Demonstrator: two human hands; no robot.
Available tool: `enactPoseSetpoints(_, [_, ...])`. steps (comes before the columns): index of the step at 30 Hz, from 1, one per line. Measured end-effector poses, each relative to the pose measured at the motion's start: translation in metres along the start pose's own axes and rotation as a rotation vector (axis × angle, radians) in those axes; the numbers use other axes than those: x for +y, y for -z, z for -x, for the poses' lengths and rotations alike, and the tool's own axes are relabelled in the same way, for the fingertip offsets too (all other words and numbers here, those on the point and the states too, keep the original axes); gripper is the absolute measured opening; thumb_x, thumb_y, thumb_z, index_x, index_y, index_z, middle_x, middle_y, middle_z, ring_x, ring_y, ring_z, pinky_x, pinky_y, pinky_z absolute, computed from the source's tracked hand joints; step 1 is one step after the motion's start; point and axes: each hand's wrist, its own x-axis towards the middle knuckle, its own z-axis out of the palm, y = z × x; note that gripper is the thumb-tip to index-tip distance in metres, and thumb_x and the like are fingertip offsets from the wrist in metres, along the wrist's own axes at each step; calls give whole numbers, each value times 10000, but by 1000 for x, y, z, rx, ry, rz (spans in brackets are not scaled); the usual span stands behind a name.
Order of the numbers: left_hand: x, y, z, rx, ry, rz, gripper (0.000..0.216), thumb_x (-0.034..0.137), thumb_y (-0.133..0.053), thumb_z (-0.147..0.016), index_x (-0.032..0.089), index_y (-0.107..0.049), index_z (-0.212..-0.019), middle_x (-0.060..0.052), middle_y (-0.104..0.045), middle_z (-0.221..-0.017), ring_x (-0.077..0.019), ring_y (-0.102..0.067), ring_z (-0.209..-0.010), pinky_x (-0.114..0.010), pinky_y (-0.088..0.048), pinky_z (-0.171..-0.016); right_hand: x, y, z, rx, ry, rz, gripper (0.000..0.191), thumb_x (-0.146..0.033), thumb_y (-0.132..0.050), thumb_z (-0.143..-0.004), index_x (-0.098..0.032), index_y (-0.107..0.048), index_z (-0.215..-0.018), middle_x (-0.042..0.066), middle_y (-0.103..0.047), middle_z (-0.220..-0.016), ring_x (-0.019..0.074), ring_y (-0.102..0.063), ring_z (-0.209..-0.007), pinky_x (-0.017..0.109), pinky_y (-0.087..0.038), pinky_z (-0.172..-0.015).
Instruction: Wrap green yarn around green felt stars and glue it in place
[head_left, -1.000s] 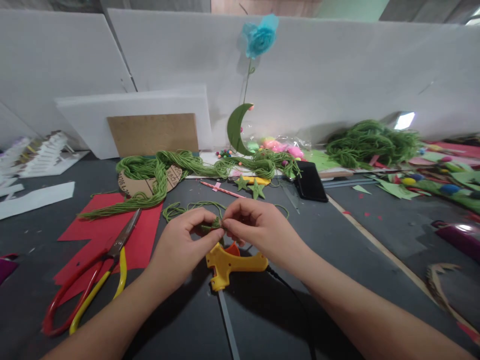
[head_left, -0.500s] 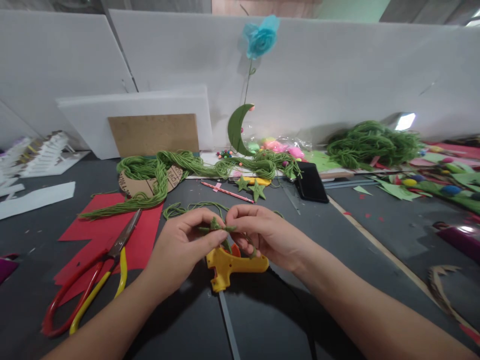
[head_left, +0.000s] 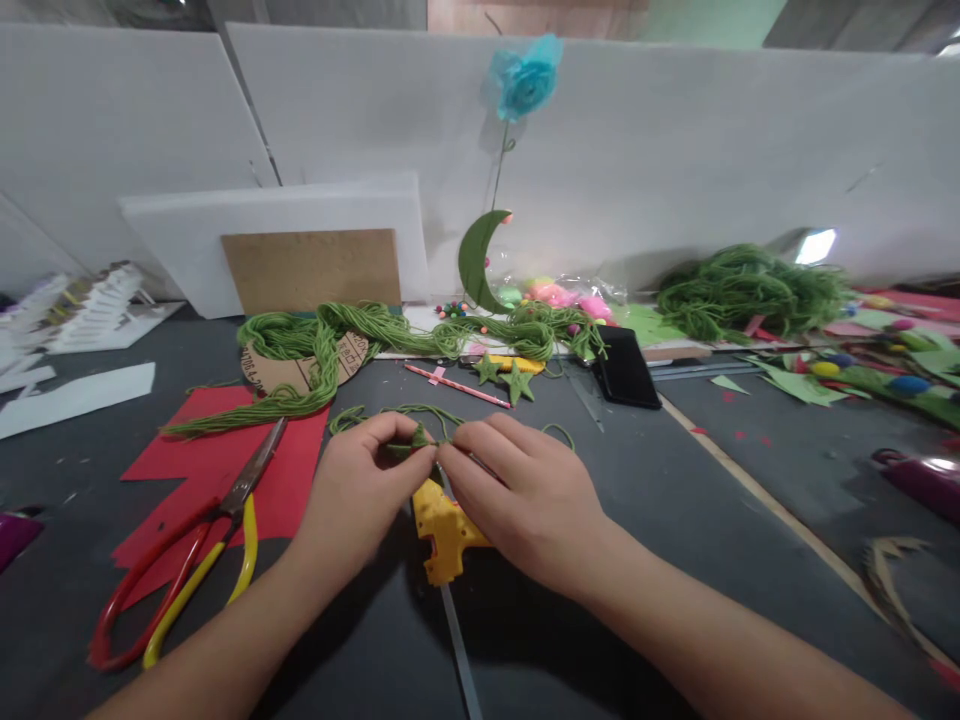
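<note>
My left hand (head_left: 367, 480) pinches a small green star (head_left: 420, 437), of which only a pointed part shows between thumb and fingers. Close against it, my right hand (head_left: 525, 500) is closed with thumb and fingertips together at the star's edge, on what looks like green yarn; its grip is partly hidden. Loose green yarn (head_left: 409, 409) trails on the table behind both hands. Beneath them lies a yellow glue gun (head_left: 446, 540) with a glue stick (head_left: 461, 650) sticking out toward me; my right hand covers its handle. Two finished-looking green stars (head_left: 517, 381) lie farther back.
Scissors (head_left: 244, 490) with red and yellow handles rest on red paper (head_left: 191, 450) at left. Behind are a yarn bundle on cardboard (head_left: 300, 376), a green crescent (head_left: 476, 262) under a blue flower (head_left: 529, 80), and a black phone (head_left: 628, 368). More yarn (head_left: 750, 290) is heaped at right.
My right hand has turned over, back upward, and moved slightly left, now covering the glue gun's handle. The star in my left hand has shifted slightly left.
</note>
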Motion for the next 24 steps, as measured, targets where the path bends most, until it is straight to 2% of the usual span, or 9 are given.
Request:
enactPoseSetpoints(3, [0, 1, 0, -66, -64, -117, 48, 201, -562, -681, 164, -571, -652, 39, -520, -605, -107, -468, -586, -201, -369, -543, 5, 2, -4, -36, -77, -173, 177, -132, -414, -857, -146, -584, -808, 75, -604, -840, 156, -502, -763, 257, -379, -650])
enactPoseSetpoints(9, [5, 5, -4, -192, -240, -270, 80, 204, -543, -724, 173, -590, -666, 14, -574, -674, -131, -523, -674, -216, -391, -630, 15, 8, -13, -285, -637, -827, 82, -160, -527, -777, -171, -589, -724, -20, -593, -628, 93, -520, -562, 192, -391, -510])
enactPoseSetpoints(12, [5, 6, -4, -215, -281, -345, 73, 203, -558, -717, 183, -599, -660, 16, -593, -677, -136, -533, -681, -222, -387, -635, 17, 9, -16, -355, -825, -1030, 87, -131, -537, -742, -158, -585, -675, -32, -556, -564, 83, -514, -524, 184, -404, -494])
enactPoseSetpoints(18, [0, 5, -4, -181, -100, -202, 55, 231, -601, -683, 179, -601, -665, 23, -595, -632, -137, -541, -604, -217, -398, -550, 18, 9, -16, -408, -921, -1221, 82, -161, -555, -752, -147, -583, -676, -17, -589, -575, 82, -543, -522, 202, -434, -528])
enactPoseSetpoints(24, [5, 9, -1, -296, -286, -216, 55, 186, -596, -709, 191, -608, -656, 11, -616, -709, -138, -553, -700, -233, -407, -676, 28, 8, -11, -552, -976, -1693, 100, -170, -561, -733, -140, -568, -638, -17, -610, -549, 63, -544, -471, 176, -431, -500])
